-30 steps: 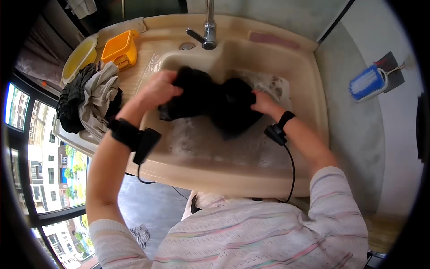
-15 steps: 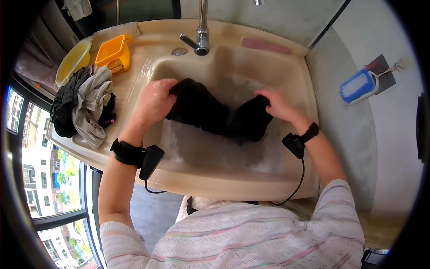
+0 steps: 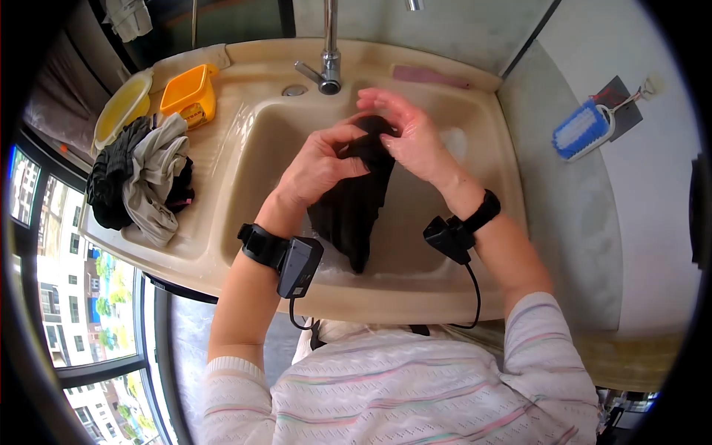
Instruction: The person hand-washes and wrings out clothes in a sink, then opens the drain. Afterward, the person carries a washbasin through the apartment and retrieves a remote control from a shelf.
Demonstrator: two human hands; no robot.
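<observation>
Over the sink, a wet black cloth garment hangs bunched, its lower end narrowing toward the front of the basin. My left hand is closed on its upper left part, the thumb lying across the fabric. At the garment's top right, my right hand has its fingers stretched out and apart, with the thumb touching the cloth. The garment's exact kind cannot be made out. Suds lie in the basin around its lower end.
A chrome faucet stands behind the basin. On the left ledge are an orange container, a yellow basin and a pile of grey and black clothes. A pink strip lies at the back; a blue brush hangs at right.
Both hands have come together over the middle of the sink. The garment, previously spread sideways between them, now hangs gathered lengthwise. The right hand's fingers have opened from their grip.
</observation>
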